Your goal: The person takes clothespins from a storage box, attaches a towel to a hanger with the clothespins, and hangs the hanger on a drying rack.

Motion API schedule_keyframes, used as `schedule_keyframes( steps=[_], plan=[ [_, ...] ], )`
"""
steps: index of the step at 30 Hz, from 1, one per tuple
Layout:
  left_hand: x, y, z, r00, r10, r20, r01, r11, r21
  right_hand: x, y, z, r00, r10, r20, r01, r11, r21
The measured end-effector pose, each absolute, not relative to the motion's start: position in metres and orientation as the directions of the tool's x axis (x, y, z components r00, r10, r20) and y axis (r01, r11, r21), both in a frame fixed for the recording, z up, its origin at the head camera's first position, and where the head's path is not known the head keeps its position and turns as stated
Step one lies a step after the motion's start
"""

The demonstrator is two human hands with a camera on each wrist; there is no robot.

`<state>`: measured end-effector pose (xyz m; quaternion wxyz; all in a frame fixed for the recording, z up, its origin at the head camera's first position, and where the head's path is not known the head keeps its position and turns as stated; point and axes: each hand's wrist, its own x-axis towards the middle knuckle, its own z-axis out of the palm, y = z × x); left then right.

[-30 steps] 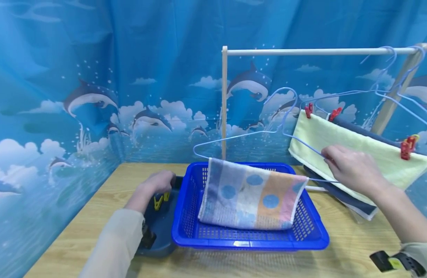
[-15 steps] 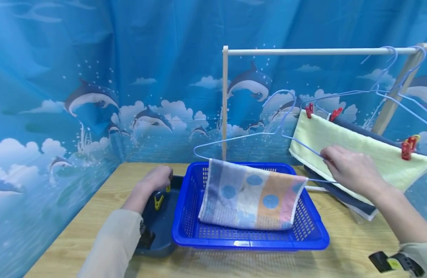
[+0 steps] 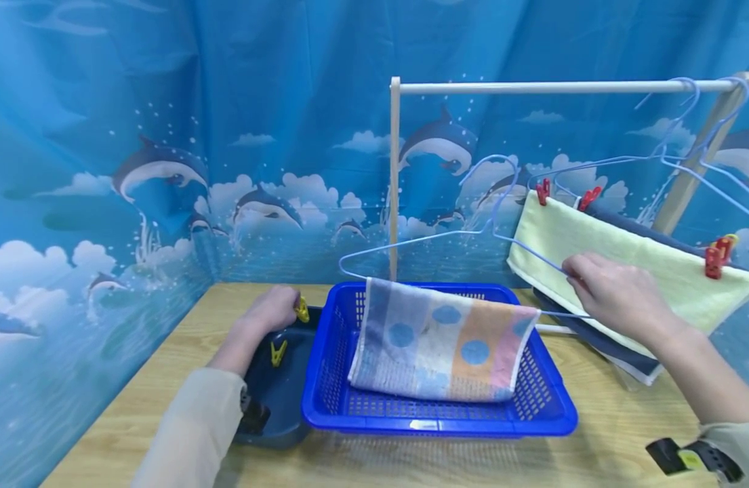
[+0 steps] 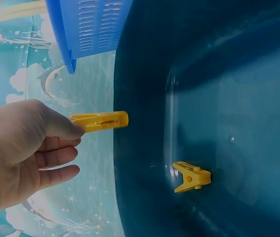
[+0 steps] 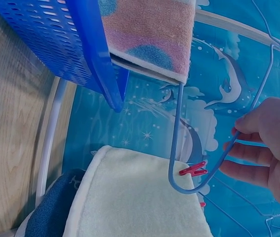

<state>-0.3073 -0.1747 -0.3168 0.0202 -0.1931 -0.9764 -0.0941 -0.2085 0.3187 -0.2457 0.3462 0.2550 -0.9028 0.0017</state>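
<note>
Between thumb and fingers my left hand pinches a yellow clothespin, held over the far rim of the dark blue-green basin. A second yellow clothespin lies on the basin's floor. My right hand grips the right arm of a light-blue wire hanger. Folded over that hanger's lower bar is a small towel with coloured stripes and blue dots. It hangs over the blue plastic basket, and no clothespin shows on it.
At the right stands a drying rack with a white bar. Hangers on it carry a pale yellow towel and a dark blue towel, fastened with red clothespins. A dolphin-print curtain backs the wooden table.
My left hand has risen a little out of the basin, bringing up the yellow clothespin, which now shows at its fingertips. The right hand, hanger and striped towel have barely moved.
</note>
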Motion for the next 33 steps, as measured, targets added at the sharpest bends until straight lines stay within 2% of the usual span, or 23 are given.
schedule_keyframes(
  steps=[8,18,33],
  plan=[
    [-0.305,-0.175,-0.31,-0.911,0.396,0.113,0.408,0.907,0.109,-0.209,0.318,-0.245,-0.629,-0.464,0.624,-0.463,0.868,0.179],
    [-0.303,-0.171,-0.302,-0.947,0.32,0.021,0.318,0.927,0.196,-0.21,0.315,-0.246,-0.64,-0.451,0.622,-0.444,0.878,0.179],
    [-0.289,-0.168,-0.284,-0.948,0.298,0.116,0.316,0.924,0.213,-0.211,0.314,-0.246,-0.626,-0.464,0.627,-0.455,0.87,0.189]
  ],
)
